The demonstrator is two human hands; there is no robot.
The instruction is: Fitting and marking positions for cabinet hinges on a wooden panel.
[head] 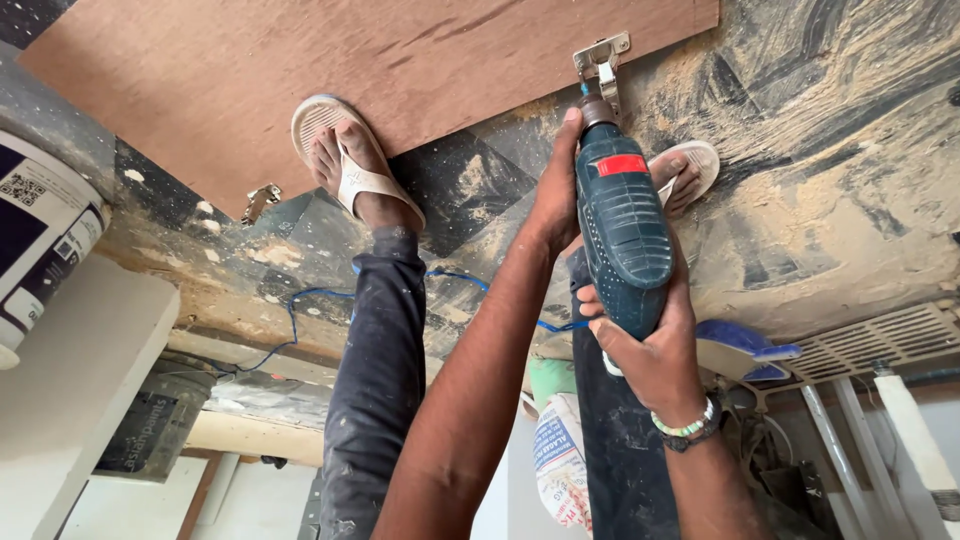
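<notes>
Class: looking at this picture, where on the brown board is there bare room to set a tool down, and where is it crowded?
Bare: the board between the sandalled foot and the hinge. Crowded: the hinge edge, where the drill and both hands, left and right, work.

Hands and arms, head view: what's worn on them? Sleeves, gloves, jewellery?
Both forearms are bare: no sleeves or gloves in view. The left hand shows no ring or band. The right hand has two bracelets at the wrist: one of pale green and white beads, and a darker beaded one beside it. No watch or markings are visible on either arm.
</notes>
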